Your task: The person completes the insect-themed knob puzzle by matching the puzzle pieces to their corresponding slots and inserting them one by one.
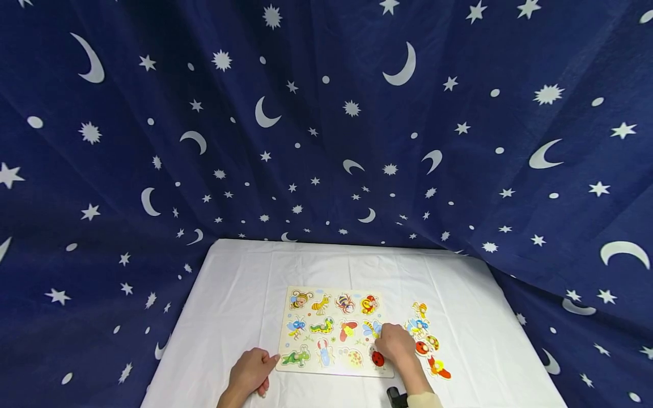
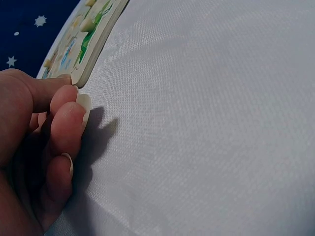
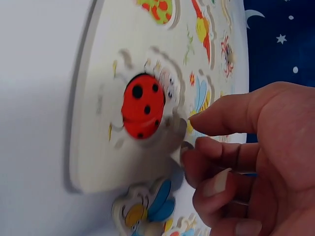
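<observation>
A pale wooden peg puzzle board (image 1: 316, 371) with bright insect pictures lies on the white cloth. My left hand (image 1: 250, 371) is at its near left corner, the thumb on the board and the fingers curled beside its edge. In the left wrist view the same hand (image 2: 49, 118) is at the corner by the green grasshopper (image 2: 83, 51). My right hand (image 1: 398, 343) is over the board's right side. Its bent fingertips meet between the blue-winged dragonfly (image 3: 201, 96) and the red ladybug picture (image 3: 145, 105); I cannot tell whether they hold anything.
Right of the board lies a cluster of loose pieces: a red-winged insect (image 1: 439, 368), a ladybug piece (image 1: 422, 348), a blue-winged fly (image 3: 142, 211) and others. Blue star-and-moon fabric (image 1: 326, 141) hangs behind and beside the table.
</observation>
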### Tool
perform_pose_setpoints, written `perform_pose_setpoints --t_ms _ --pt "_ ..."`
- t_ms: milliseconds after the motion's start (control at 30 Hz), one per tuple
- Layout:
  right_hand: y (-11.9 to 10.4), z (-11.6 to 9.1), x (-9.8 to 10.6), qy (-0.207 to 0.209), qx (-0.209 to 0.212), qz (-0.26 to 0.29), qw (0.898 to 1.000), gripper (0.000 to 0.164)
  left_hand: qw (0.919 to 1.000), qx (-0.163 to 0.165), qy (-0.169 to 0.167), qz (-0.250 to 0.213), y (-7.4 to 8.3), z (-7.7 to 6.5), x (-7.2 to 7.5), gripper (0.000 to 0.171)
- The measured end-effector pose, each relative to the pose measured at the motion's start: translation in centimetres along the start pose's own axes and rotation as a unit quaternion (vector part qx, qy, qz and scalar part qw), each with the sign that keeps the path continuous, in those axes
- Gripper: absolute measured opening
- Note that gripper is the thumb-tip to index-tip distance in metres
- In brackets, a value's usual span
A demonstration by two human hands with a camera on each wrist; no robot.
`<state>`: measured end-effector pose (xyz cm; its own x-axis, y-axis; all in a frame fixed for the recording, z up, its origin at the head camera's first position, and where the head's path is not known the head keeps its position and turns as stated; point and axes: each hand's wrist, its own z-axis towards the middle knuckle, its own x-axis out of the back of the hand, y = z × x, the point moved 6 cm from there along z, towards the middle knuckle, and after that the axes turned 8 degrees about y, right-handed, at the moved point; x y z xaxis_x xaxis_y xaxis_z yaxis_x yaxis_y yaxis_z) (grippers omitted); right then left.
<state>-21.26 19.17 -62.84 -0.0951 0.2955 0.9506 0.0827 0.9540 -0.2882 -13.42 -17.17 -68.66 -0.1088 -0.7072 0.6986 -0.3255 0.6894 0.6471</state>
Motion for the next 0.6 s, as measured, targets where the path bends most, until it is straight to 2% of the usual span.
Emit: perform_pose_setpoints --t_ms 233,600 --pt "1.0 -0.3 0.1 -0.021 -0.027 -0.012 0.999 0.013 1.0 -0.004 0.0 -0.007 0.3 -0.2 0.3 0.044" --pt "2.6 -0.9 0.2 -0.025 -0.045 -0.035 0.998 0.01 0.9999 -0.006 -0.006 -0.01 0.4 -0.4 0.2 0.043"
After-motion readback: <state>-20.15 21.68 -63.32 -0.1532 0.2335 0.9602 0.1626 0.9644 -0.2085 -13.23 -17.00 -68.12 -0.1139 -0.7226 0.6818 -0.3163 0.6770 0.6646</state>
